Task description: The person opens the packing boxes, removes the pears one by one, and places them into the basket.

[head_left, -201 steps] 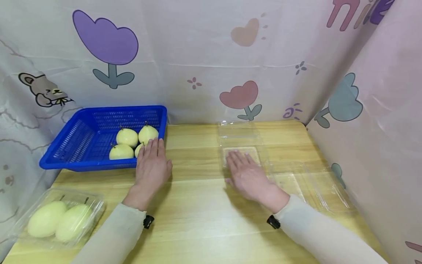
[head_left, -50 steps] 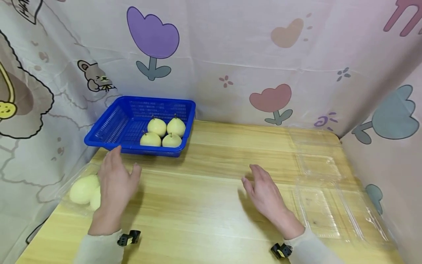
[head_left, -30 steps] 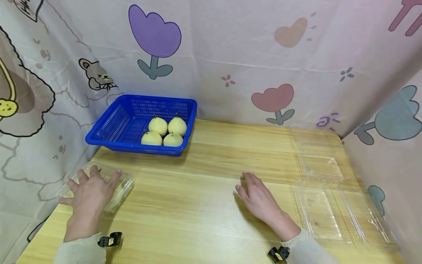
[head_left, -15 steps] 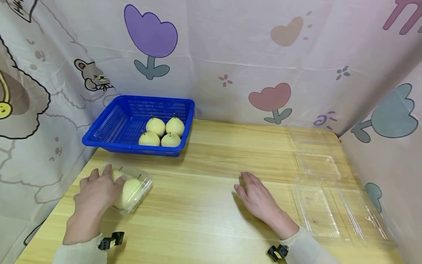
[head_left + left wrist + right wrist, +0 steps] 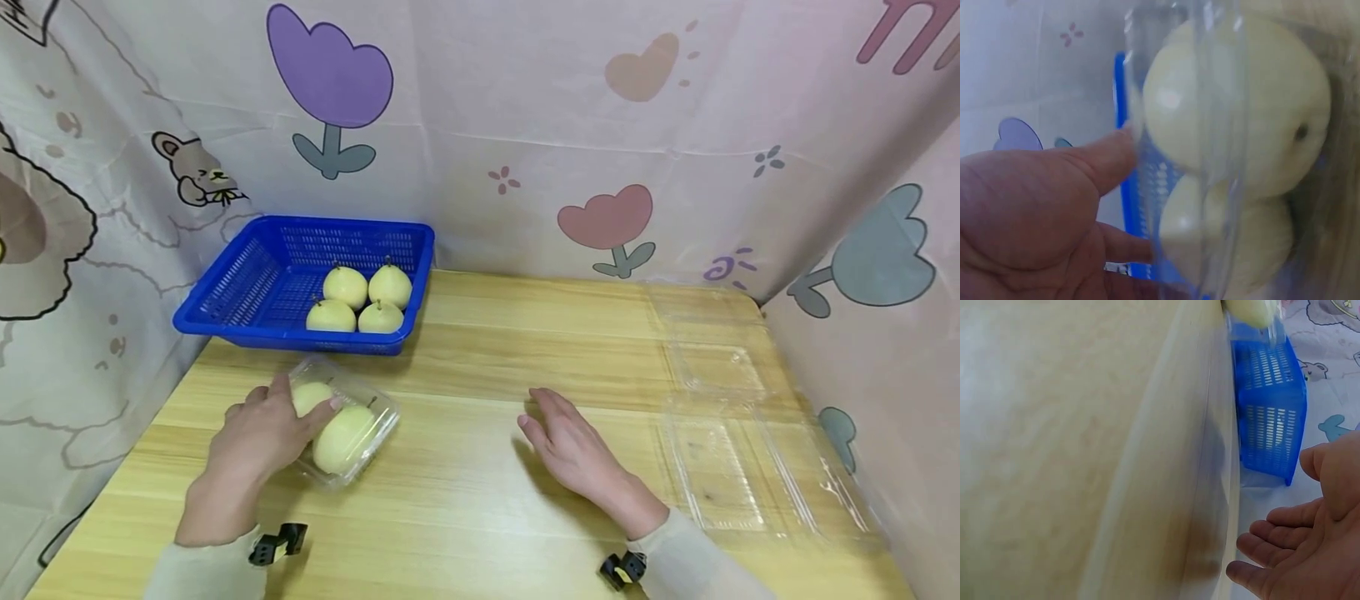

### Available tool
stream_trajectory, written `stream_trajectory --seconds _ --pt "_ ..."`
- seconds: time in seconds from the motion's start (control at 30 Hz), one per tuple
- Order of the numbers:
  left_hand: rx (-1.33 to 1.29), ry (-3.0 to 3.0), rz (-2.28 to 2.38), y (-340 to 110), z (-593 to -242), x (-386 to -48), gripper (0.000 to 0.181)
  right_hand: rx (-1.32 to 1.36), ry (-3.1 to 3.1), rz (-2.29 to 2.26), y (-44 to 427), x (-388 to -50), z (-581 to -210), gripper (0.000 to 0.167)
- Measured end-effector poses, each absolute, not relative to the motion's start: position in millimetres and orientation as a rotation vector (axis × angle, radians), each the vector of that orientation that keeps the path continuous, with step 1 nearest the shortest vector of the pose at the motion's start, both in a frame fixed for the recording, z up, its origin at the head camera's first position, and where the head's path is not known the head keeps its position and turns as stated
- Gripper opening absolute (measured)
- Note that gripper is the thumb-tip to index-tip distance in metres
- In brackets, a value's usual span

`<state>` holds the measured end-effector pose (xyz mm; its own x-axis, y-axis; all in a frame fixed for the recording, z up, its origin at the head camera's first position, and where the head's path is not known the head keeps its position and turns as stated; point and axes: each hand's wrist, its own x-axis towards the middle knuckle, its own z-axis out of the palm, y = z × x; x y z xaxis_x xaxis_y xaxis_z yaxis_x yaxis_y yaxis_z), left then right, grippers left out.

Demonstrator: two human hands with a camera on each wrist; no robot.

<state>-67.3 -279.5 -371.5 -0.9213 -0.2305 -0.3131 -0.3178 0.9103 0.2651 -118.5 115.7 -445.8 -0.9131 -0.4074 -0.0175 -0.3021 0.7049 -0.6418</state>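
Note:
My left hand (image 5: 258,433) grips a lidded clear plastic clamshell box (image 5: 382,421) from its left side, with the thumb over its near part. Two pale yellow pears (image 5: 343,439) lie inside it. In the left wrist view, the thumb (image 5: 1107,159) and fingers meet the clear wall, and the pears show through it. Above the middle of the table, my right hand (image 5: 577,454) holds nothing; its fingers are relaxed and slightly bent, as the right wrist view also shows. Part of the box is hidden behind my left hand.
A blue plastic basket (image 5: 285,337) with several pears (image 5: 346,287) stands at the back left. Two opened clear clamshell boxes (image 5: 716,479) lie along the right side of the wooden table (image 5: 480,492). Printed cloth (image 5: 465,92) hangs behind and at both sides.
My left hand has taken hold of the pear-filled box at the left edge and brought it rightward, before the basket. Earlier, the opened boxes shifted right. My right hand has stayed nearly still lately.

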Motion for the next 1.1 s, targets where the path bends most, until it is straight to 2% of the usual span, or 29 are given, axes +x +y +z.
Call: stream_trajectory --seconds 0.23,0.4,0.7,0.83,1.1 --pt "-0.264 2.821 0.462 -251 -365 -71 0.095 -0.581 2.757 -0.992 113 -116 -444 0.063" --pt "-0.181 2.85 0.503 -220 -367 -77 0.092 -0.587 2.763 -1.031 110 -115 -444 0.064" --pt "-0.075 2.883 0.734 -169 -376 -94 0.071 -0.553 2.738 -1.108 112 -121 -434 0.072" --pt "-0.051 2.876 0.807 -155 -381 -101 0.068 -0.484 2.751 -1.089 120 -128 -431 0.077" --pt "-0.004 2.828 0.935 -138 -390 -117 0.061 -0.368 2.746 -1.109 138 -148 -426 0.075"
